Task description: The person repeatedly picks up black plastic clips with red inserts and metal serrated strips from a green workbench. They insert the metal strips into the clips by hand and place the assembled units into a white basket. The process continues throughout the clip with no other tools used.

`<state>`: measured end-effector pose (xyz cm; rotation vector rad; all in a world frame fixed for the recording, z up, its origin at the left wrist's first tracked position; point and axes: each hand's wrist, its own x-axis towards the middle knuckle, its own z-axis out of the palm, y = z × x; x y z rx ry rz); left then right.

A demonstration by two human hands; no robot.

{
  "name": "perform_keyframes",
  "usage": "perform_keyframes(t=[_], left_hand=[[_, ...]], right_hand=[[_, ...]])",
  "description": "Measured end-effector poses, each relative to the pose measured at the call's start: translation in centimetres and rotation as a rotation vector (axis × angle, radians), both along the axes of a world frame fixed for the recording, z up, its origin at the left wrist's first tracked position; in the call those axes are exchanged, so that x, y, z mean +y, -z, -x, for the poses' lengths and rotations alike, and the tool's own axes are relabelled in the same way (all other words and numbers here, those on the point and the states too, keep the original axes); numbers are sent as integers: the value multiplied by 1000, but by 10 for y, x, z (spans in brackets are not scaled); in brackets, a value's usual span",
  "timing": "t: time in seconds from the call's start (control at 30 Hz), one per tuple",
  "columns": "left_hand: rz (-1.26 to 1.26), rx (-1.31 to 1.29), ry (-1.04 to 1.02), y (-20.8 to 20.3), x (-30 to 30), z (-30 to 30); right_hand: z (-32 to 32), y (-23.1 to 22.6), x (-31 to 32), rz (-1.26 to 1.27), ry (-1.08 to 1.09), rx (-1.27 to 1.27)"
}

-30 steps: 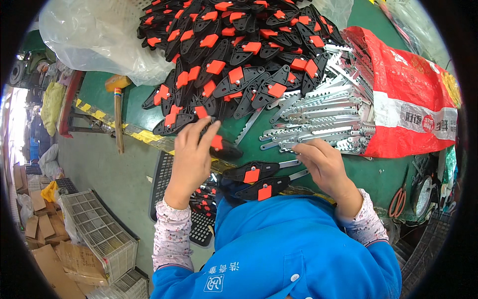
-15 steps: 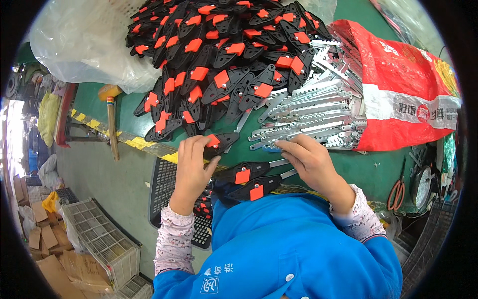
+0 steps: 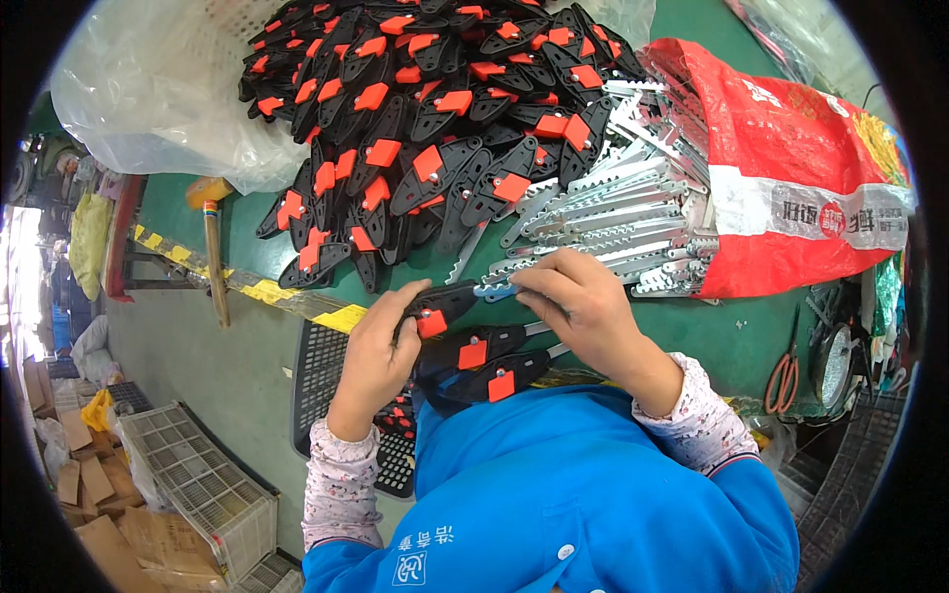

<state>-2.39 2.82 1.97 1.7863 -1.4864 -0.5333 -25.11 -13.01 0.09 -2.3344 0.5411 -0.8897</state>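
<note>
My left hand (image 3: 374, 361) is closed around a black plastic bracket (image 3: 453, 300) with a red tab, held tilted over the table's near edge. In my right hand (image 3: 583, 308), thumb and fingers pinch a notched metal strip (image 3: 495, 291). The strip's left end meets the right tip of the bracket; whether it is inside cannot be made out. Just below my hands lie two more black brackets, an upper one (image 3: 492, 341) and a lower one (image 3: 525, 372), each with a red tab and a metal strip sticking out to the right.
A large heap of black brackets (image 3: 395, 128) covers the far middle of the green table (image 3: 732, 341). Loose metal strips (image 3: 633, 203) spill from a red woven bag (image 3: 766, 128). A mallet (image 3: 213, 237) lies left, scissors (image 3: 784, 381) right. Below the edge stands a black basket (image 3: 321, 381).
My right hand has moved left with a metal strip, which now meets the bracket's tip. My left hand has turned the bracket, its red tab now lower.
</note>
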Motion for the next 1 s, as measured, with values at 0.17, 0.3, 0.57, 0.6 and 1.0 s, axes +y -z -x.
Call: perform_keyframes(t=[0.17, 0.3, 0.57, 0.6, 1.0], left_hand=[[-56, 18, 30, -6, 1, -1], [-3, 19, 27, -6, -1, -4], [-17, -225, 192, -17, -4, 20], [-59, -217, 205, -17, -4, 20], [-97, -214, 257, -18, -16, 56]], right_hand=[[-6, -4, 0, 84, -41, -27], [0, -11, -3, 106, 11, 15], [5, -9, 3, 122, -181, 154], [6, -6, 1, 153, -157, 114], [40, -26, -4, 106, -131, 210]])
